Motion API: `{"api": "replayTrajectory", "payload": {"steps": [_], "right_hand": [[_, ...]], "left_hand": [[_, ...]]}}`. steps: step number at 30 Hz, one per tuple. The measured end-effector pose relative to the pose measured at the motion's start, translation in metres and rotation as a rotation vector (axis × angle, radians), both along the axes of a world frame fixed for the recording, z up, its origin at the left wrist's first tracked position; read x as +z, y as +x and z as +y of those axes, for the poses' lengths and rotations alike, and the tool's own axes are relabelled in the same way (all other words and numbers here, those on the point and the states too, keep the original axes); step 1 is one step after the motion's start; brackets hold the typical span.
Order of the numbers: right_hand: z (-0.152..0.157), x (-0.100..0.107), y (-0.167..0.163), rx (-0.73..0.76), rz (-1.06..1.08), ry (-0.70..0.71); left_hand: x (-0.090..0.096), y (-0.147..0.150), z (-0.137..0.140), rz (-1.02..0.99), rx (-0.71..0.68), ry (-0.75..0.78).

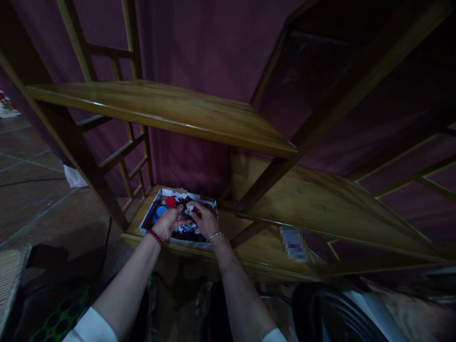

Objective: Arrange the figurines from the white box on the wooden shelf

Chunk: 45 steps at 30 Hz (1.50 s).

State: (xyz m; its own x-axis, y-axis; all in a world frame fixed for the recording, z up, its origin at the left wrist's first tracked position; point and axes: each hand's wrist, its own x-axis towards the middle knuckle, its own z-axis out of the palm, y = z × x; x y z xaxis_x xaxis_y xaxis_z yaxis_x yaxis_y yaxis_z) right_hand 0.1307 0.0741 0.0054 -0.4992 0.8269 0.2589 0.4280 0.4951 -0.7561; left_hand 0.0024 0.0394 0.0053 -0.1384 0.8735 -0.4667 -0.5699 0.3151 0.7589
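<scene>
A shallow white cardboard box [144, 224] on the low wooden shelf is filled with small dark, blue and white items. Inside it, a round red piece [170, 202] and a round blue piece [161, 211] stand out. Over the box, my right hand [206, 221] pinches a small white piece [190, 208] between thumb and fingers. My left hand [168, 223], with a red bead bracelet at the wrist, is close beside it, its fingers curled around something dark that I cannot make out. A silvery bracelet circles my right wrist.
A wooden shelf board [164, 107] runs above the box, with slanting posts and lattice at the left. Right of the box lies a blurred flat item [294, 243] on the lower shelf. A black ribbed object [335, 313] stands at the lower right. Purple cloth [199, 57] hangs behind.
</scene>
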Motion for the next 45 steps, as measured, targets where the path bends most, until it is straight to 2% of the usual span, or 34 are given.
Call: {"api": "replayTrajectory", "payload": {"steps": [5, 20, 28, 45], "right_hand": [[-0.002, 0.006, -0.002, -0.018, -0.012, 0.012], [-0.001, 0.001, -0.003, -0.020, 0.036, 0.000], [-0.002, -0.001, -0.004, -0.066, 0.036, -0.005], [-0.003, 0.001, -0.006, -0.178, 0.021, -0.035]], "left_hand": [[-0.001, 0.000, 0.000, -0.023, 0.030, 0.015], [0.001, 0.001, -0.001, 0.007, 0.089, 0.017], [-0.001, 0.003, -0.001, 0.009, 0.086, 0.059], [0.009, 0.008, -0.004, -0.024, 0.062, 0.100]]}}
